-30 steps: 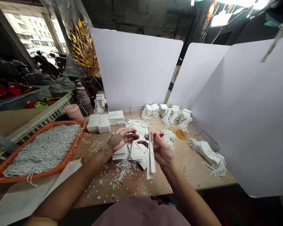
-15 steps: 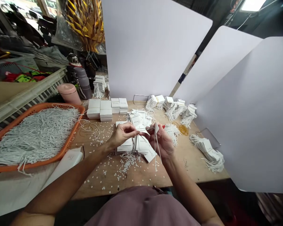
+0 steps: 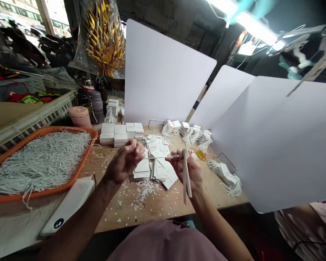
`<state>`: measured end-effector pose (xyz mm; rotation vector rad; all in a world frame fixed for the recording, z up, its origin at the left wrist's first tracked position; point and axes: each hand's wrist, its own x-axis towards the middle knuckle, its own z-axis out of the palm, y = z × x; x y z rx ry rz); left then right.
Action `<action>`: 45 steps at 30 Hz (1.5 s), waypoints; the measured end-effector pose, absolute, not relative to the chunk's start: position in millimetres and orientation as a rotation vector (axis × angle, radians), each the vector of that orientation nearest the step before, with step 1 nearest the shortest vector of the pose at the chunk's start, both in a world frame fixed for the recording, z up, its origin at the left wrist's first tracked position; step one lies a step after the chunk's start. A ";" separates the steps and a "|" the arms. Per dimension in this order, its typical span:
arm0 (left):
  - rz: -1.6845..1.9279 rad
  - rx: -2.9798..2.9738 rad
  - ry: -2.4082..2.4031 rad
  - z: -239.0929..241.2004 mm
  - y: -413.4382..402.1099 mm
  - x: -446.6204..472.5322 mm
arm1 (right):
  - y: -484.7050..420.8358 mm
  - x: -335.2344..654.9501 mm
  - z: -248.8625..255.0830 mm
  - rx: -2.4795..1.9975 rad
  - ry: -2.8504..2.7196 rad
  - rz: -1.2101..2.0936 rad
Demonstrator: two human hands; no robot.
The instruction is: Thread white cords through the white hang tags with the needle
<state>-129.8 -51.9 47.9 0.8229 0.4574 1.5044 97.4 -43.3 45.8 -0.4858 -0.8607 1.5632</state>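
My left hand (image 3: 125, 161) is closed in a pinch above the wooden table (image 3: 157, 206); a thin white string seems to run from it toward my right hand. My right hand (image 3: 187, 168) is closed on a small stack of white paper tags (image 3: 186, 177) that hangs edge-on below it, and on a thin metal tool with a red handle (image 3: 179, 156). Beneath both hands lie loose white tags (image 3: 159, 159) and small stacks of them. Tiny white punched dots (image 3: 141, 192) are scattered on the wood.
An orange tray (image 3: 78, 177) full of white strings sits at left, a white phone-like box (image 3: 67, 206) in front of it. Neat tag stacks (image 3: 119, 132), strung tag bundles (image 3: 195, 134), yellow rubber bands (image 3: 199, 155), a pink cup (image 3: 80, 116) and white divider boards (image 3: 165, 72) ring the table. Another person's sleeve (image 3: 315, 221) shows lower right.
My left hand has drawn back to the left and up, away from the right hand. The tag stack in my right hand hangs lower. The camera tilted up slightly.
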 end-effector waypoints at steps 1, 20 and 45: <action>1.518 0.945 0.487 52.3 -57.4 -128.3 | -46.2 97.8 50.9 -0.512 -0.903 1.535; 1.663 1.481 0.958 23.6 -54.2 -47.7 | -88.5 120.4 61.3 -0.740 -1.384 0.530; 1.603 1.438 1.134 -3.3 -56.8 -88.5 | -58.2 91.5 20.3 -0.771 -1.780 0.515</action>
